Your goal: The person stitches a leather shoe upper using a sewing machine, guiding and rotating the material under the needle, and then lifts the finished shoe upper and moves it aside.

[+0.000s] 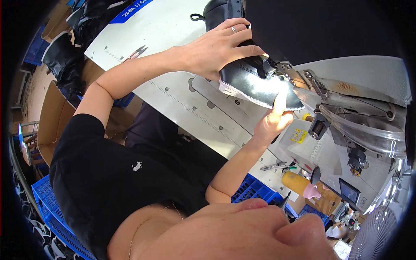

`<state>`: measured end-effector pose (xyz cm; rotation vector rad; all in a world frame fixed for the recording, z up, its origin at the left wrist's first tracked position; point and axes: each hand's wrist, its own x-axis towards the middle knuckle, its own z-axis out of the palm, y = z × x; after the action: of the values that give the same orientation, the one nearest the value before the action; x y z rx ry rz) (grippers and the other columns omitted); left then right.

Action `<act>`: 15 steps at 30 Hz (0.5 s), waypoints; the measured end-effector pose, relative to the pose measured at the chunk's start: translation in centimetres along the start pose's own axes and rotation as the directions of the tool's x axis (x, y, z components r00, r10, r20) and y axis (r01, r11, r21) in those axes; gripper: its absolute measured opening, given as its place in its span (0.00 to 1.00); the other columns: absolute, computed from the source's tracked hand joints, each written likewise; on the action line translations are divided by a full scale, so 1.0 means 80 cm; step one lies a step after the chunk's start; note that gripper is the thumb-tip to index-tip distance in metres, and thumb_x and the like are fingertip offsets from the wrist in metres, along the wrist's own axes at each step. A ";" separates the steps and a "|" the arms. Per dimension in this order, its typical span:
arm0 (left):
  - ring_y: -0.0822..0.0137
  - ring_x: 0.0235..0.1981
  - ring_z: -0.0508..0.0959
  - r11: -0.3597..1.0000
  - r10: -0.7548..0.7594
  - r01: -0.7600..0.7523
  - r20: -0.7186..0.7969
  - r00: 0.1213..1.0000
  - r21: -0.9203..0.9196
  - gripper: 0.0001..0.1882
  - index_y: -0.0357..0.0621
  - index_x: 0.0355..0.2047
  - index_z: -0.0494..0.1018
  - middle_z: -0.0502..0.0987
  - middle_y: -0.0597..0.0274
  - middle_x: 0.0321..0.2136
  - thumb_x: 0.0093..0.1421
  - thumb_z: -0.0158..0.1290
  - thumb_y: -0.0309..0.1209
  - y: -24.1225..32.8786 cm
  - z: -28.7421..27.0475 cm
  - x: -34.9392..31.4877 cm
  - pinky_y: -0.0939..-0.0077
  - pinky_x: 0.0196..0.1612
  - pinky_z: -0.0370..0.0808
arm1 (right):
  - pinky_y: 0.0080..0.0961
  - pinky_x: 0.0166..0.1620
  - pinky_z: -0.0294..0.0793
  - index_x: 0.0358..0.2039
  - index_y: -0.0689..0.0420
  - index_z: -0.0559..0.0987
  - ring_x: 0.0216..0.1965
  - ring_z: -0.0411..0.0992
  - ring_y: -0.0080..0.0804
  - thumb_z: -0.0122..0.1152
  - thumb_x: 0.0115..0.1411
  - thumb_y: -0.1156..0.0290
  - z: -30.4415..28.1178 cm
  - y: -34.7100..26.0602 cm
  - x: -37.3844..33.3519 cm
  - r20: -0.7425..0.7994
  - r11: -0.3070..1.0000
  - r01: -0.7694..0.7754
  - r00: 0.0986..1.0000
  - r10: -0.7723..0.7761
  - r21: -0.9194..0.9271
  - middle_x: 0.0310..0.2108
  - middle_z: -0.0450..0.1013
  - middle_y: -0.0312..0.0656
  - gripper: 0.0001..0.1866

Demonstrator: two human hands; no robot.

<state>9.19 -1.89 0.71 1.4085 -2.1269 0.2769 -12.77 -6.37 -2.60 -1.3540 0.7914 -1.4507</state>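
A shiny black boot (pixel 247 82) lies under the metal foot of a sewing machine (pixel 286 67), its toe pointing right. Pale stitching runs along its lower edge, and a small black pull loop (pixel 197 17) sticks out from the shaft. My left hand (pixel 216 50), with a ring on one finger, is spread over the boot's upper, fingers bent round it near the foot. At the toe, my right hand (pixel 275 119) pinches the boot, one finger on top. Bright light washes out part of the toe, and the needle point cannot be made out.
Snips (pixel 136 53) lie on the white tabletop (pixel 173 97). Pens (pixel 273 166) and a yellow bottle (pixel 299 184) sit on the right. Other black boots (pixel 65 60) stand at the left, by a cardboard box (pixel 52 117). A blue crate (pixel 255 190) is below the table.
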 end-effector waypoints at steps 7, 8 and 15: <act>0.50 0.60 0.55 1.000 -0.002 0.002 -0.030 1.000 0.005 0.50 0.59 0.53 0.67 0.65 0.58 0.50 0.23 0.73 0.35 -0.002 0.005 -0.002 0.56 0.66 0.51 | 0.27 0.50 0.69 0.43 0.71 0.74 0.42 0.72 0.29 0.56 0.60 0.70 0.002 0.007 0.003 -0.032 0.999 0.019 0.999 -0.018 0.029 0.42 0.73 0.47 0.17; 0.50 0.59 0.57 1.000 -0.003 0.003 -0.039 0.999 0.007 0.49 0.58 0.53 0.67 0.65 0.58 0.49 0.23 0.73 0.34 0.000 0.004 -0.002 0.56 0.66 0.52 | 0.27 0.49 0.70 0.43 0.71 0.74 0.42 0.72 0.30 0.55 0.60 0.70 0.002 0.007 0.004 -0.034 0.998 0.008 0.999 -0.006 0.057 0.41 0.73 0.47 0.16; 0.53 0.51 0.65 0.999 -0.023 0.029 -0.140 0.990 0.043 0.48 0.48 0.52 0.65 0.67 0.56 0.45 0.24 0.69 0.30 0.037 -0.012 -0.009 0.56 0.61 0.53 | 0.25 0.44 0.72 0.38 0.68 0.75 0.38 0.73 0.29 0.55 0.59 0.71 -0.004 0.010 0.020 -0.039 0.971 -0.072 0.996 0.083 0.229 0.36 0.74 0.45 0.12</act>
<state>7.10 0.35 1.49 1.3985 -1.9986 0.4035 -12.78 -8.18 -2.85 -1.1067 0.6782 -1.4690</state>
